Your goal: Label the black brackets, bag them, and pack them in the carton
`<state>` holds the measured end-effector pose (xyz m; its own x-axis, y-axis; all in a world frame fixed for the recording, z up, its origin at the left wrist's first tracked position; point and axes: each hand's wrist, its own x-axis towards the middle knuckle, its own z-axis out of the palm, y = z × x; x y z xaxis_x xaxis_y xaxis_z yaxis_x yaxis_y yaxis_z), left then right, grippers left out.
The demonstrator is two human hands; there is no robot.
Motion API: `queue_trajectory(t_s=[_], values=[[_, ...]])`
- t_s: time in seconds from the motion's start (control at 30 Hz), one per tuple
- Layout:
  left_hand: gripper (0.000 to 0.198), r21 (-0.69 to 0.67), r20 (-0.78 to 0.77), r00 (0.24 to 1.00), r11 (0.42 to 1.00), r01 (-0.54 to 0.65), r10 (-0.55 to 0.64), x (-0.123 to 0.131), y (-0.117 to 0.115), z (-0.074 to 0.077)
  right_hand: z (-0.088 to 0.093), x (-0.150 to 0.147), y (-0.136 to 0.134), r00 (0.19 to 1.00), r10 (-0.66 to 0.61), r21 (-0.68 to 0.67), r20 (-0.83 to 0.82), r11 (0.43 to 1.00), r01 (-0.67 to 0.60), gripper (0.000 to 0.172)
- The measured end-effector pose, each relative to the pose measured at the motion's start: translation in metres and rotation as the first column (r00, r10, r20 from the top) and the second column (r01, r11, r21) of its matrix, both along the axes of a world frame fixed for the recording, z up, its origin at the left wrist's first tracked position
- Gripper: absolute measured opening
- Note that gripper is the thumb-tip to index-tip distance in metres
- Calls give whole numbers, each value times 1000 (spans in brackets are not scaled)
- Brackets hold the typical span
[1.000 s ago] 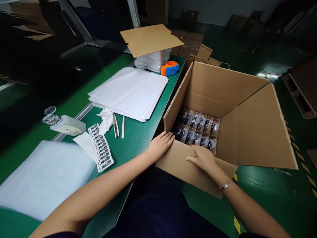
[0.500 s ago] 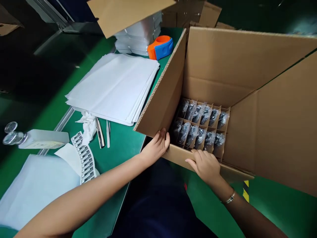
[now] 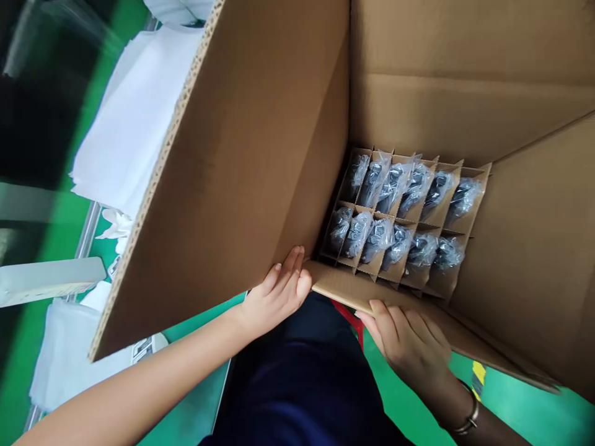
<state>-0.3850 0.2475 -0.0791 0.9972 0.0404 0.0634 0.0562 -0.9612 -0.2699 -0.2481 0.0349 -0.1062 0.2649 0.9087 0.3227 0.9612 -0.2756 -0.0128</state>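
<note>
A large open cardboard box [image 3: 469, 46] holds a divider grid [image 3: 453, 279] with two rows of dark items in clear plastic bags [image 3: 379, 238]; their exact kind is unclear. My left hand [image 3: 279, 294] is at the box's near left corner, fingers bent against the base of the raised left flap [image 3: 218, 161]. My right hand [image 3: 409, 344] is closed over the upper edge of the near side, with the fingers on top and the thumb mostly under the edge.
Left of the box, the green table [image 3: 190, 384] bears stacked white sheets [image 3: 134, 118], crumpled tissue [image 3: 114, 226] and a whitish bottle [image 3: 56, 279]. The left flap overhangs part of it. Yellow-black tape [image 3: 478, 378] marks the green floor at right.
The box now fills more of the view, and its left flap covers more of the table. Both hands stay on the box's near edge; the orange-blue tape holder is out of sight.
</note>
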Motion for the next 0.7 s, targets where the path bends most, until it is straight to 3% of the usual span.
queue_trajectory(t_s=[0.1, 0.27, 0.4, 0.7], values=[[11, -46, -22, 1000, 999, -12, 11, -1, 0, 0, -2, 0, -1, 1000, 1, -4, 1, 1000, -1, 23], [12, 6, -28, 1000, 1000, 4, -4, -1, 1, 1, -1, 0, 0, 1000, 1, -21, 8, 1000, -1, 21], [22, -142, -65, 997, 989, -51, 42, -3, 1, 0, 2, 0, 2, 1000, -1, -20, -9, 1000, 1, 21], [12, -217, 88, 996, 976, -4, 23, -11, 4, -11, -1, -5, 2, 992, -24, -19, -120, 1000, 22, 22]])
